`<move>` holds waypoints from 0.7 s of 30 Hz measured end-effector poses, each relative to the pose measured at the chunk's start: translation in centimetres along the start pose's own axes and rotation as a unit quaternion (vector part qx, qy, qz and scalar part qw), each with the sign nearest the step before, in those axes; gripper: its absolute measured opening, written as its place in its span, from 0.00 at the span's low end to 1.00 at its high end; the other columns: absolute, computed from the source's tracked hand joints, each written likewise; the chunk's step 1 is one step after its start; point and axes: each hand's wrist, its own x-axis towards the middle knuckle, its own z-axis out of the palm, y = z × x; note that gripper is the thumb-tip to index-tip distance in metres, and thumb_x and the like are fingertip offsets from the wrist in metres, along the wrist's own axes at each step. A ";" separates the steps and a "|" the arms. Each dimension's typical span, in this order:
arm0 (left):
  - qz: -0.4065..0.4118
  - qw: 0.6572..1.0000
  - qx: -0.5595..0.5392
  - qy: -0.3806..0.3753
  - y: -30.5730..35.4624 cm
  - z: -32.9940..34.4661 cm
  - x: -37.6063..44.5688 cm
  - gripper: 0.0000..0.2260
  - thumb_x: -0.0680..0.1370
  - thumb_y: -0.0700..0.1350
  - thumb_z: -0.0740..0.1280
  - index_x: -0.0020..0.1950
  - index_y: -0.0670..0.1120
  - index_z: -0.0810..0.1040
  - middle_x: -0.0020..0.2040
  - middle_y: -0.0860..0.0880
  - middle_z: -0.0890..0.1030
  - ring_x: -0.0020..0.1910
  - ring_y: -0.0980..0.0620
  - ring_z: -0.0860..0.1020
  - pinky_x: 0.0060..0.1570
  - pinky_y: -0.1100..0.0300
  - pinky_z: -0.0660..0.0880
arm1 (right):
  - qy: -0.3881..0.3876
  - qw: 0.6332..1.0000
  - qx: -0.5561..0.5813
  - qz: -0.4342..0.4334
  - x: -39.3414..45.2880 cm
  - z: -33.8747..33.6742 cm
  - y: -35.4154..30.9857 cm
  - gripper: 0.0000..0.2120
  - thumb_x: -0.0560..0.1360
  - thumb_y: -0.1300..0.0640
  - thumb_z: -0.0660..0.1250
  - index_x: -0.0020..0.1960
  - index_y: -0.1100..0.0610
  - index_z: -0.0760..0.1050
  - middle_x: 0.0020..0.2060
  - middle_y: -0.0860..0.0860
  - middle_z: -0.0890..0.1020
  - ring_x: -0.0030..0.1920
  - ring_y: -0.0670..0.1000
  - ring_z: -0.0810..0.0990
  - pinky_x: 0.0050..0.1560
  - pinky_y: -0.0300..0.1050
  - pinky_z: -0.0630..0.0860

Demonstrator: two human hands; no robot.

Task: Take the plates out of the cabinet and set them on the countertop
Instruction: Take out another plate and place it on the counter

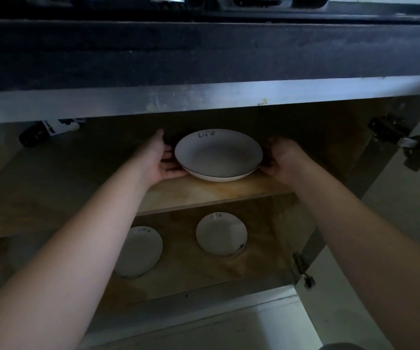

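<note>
- the left hand [162,160] is at the left edge of the top plate [218,155]. its fingers [172,170] curl under the rim, so it looks like it is grasping the plate.
- low down on the left, a small white plate [138,251] lies flat on the bottom shelf [191,274]. an arm hides part of it.
- the top plate is in the middle, on the upper shelf [203,193] of the cabinet [203,99]. it is round, white and smooth, a bit deep like a bowl, with a thin dark line around the rim and the word "life" on it.
- i cannot tell if it is lifted yet or sits on the shelf.
- a bit to the right and lower, another small plate [221,234] lies on the bottom shelf. it is well apart from the first small one.
- both shelves look like flat brown wood with some stains.
- the right hand [283,160] is at the right edge of the top plate. its fingers are in the dark, so i cannot tell if they are closed on the rim.
- far right is the open door with a metal hinge [411,145].
- i think this is the step of picking up the first plate. next it needs a level lift, out past the shelf edge and up to the dark surface [203,46] on top.
- two more plates wait after that.
</note>
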 end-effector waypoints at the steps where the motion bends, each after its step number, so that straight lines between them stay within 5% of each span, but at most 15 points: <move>1: -0.008 1.000 0.002 0.000 0.1 -0.2 -0.2 0.27 0.82 0.60 0.55 0.73 0.41 0.67 0.69 0.39 0.71 0.52 0.40 0.76 0.39 0.43 0.78 | 0.008 1.000 0.005 0.002 0.2 -0.2 0.2 0.08 0.81 0.59 0.58 0.56 0.56 0.74 0.63 0.59 0.76 0.56 0.59 0.78 0.38 0.46 0.77; 5: -0.025 1.000 0.019 0.002 0.1 -0.7 -1.5 0.28 0.82 0.60 0.54 0.71 0.40 0.69 0.70 0.38 0.71 0.55 0.39 0.76 0.38 0.41 0.78 | 0.008 1.000 0.002 0.023 -0.2 -0.9 0.5 0.09 0.80 0.56 0.61 0.59 0.56 0.74 0.54 0.56 0.79 0.49 0.54 0.78 0.35 0.47 0.76; 15: 0.003 1.000 0.025 0.005 -1.0 -2.6 -4.1 0.24 0.83 0.59 0.52 0.70 0.44 0.71 0.72 0.40 0.70 0.59 0.42 0.77 0.36 0.46 0.78 | -0.086 0.994 0.027 0.057 -1.7 -3.5 1.6 0.15 0.82 0.52 0.56 0.64 0.57 0.73 0.56 0.54 0.81 0.56 0.54 0.81 0.49 0.49 0.78; 21: -0.028 0.998 0.029 0.046 -1.0 -2.2 -5.7 0.18 0.81 0.62 0.57 0.57 0.52 0.76 0.55 0.50 0.78 0.48 0.50 0.79 0.29 0.51 0.80 | -0.106 0.988 0.053 0.099 -4.0 -4.3 0.8 0.15 0.81 0.50 0.55 0.56 0.57 0.77 0.50 0.53 0.86 0.51 0.52 0.84 0.43 0.49 0.83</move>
